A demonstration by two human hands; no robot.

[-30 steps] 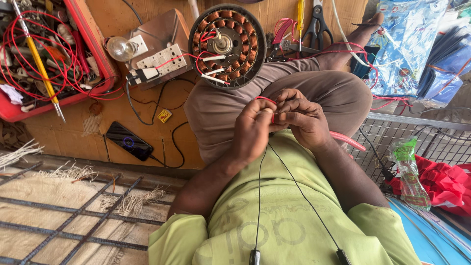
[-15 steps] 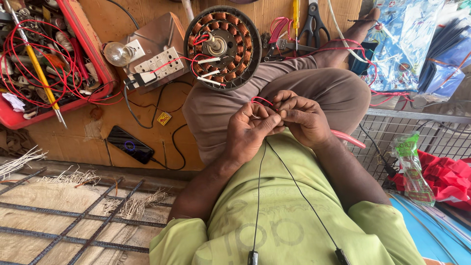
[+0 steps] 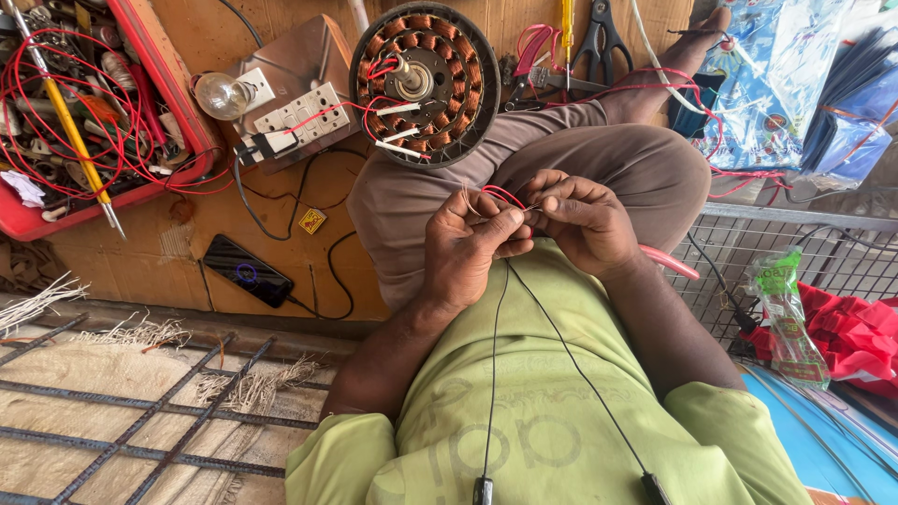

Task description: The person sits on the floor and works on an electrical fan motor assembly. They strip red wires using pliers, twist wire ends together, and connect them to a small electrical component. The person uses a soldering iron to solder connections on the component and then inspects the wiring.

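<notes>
At the far left a red tray (image 3: 154, 89) holds a tangle of red wire and small parts too jumbled to tell apart, with a yellow-handled screwdriver (image 3: 70, 126) lying slantwise across it. Right of the tray, on the brown board floor (image 3: 196, 262), lie a small yellow square sticker (image 3: 312, 221) and a dark phone (image 3: 247, 271). Above them sits a switch board (image 3: 301, 114) with a bulb (image 3: 217, 93) at its left end. Next comes a round motor stator (image 3: 424, 82) with copper coils, resting against the person's knee.

The left hand (image 3: 468, 248) is closed, thumb and forefinger pinched on a thin red wire (image 3: 503, 194). The right hand (image 3: 585, 220), just beside it and touching at the fingertips, is also closed, pinching the same wire from the other side. The wire is held over the lap, in front of the green shirt; its bare end between the fingers is too fine to make out. A pink tube (image 3: 669, 262) shows from under the right wrist, its near end hidden by the hand.

Further right, past the foot, lies a blue patterned plastic package (image 3: 758, 103), cut off at the top edge. Lower, on the wire mesh (image 3: 748, 252), stands a narrow clear packet with a green label (image 3: 784, 313), beside red cloth (image 3: 861, 337) cut off by the right edge.
</notes>
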